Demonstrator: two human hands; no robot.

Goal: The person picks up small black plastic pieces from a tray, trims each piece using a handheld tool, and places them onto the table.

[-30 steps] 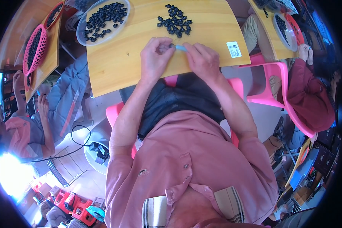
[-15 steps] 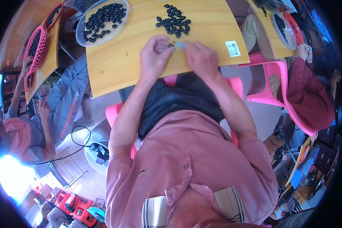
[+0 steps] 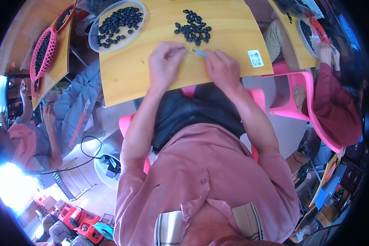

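My left hand (image 3: 165, 62) rests on the yellow wooden table (image 3: 131, 78), its fingers curled together with the tips pinched on something too small for me to tell. My right hand (image 3: 222, 69) lies just beside it, fingers closed on a small light-blue tool (image 3: 200, 53) whose tip points left toward my left fingertips. Just beyond both hands, on the far side, lies a loose heap of small dark round beads (image 3: 193, 29), near my fingertips but apart from them. Farther left on the same table stands a clear round plastic dish (image 3: 93, 30) filled with more of the dark beads. A white rectangular sticker (image 3: 255, 58) sits on the table to the right of my right hand. A pink plastic chair (image 3: 303, 94) stands to the right, below the table edge
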